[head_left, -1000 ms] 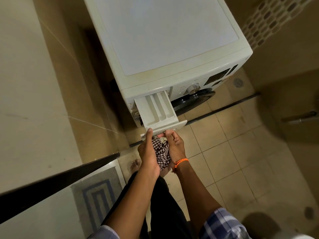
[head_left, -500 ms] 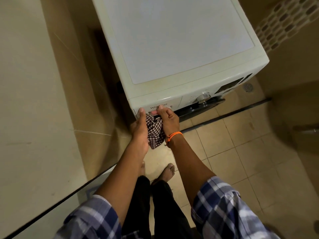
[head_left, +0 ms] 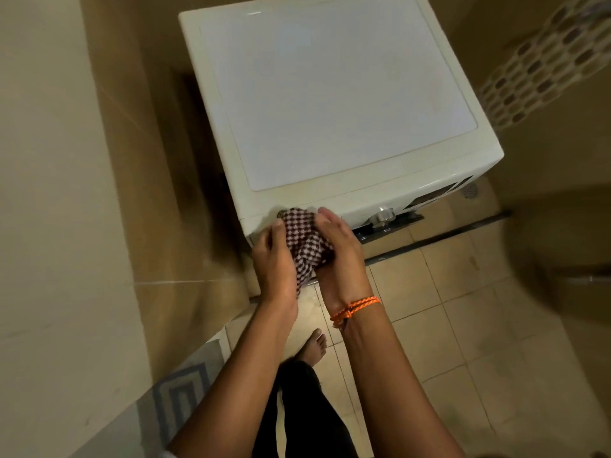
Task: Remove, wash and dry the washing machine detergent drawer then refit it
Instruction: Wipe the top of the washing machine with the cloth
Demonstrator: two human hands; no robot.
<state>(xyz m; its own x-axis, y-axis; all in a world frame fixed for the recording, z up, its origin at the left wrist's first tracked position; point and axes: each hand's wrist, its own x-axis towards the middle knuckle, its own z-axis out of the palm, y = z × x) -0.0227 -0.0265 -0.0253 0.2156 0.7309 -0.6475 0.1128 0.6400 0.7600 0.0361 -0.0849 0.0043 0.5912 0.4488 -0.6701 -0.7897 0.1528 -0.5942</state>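
Note:
The white washing machine [head_left: 330,104] stands ahead of me, seen from above. Its detergent drawer sits flush in the front left corner and is hidden behind my hands and a checked brown-and-white cloth [head_left: 305,241]. My left hand [head_left: 276,262] grips the cloth from the left. My right hand [head_left: 340,252], with an orange cord at the wrist, holds the cloth from the right, its fingers reaching up to the machine's front edge. The cloth is bunched between both hands against the drawer front.
A silver dial [head_left: 382,214] and dark display panel [head_left: 439,196] are on the machine front to the right. Beige wall tiles close in on the left. A floor drain [head_left: 469,190] lies right of the machine. A grey mat [head_left: 180,401] and my bare foot [head_left: 314,347] are below.
A second ago the drawer stood pulled out; both hands pushed it in with the cloth. Now the hands hold the bunched cloth together at the closed drawer front, and I have stepped closer.

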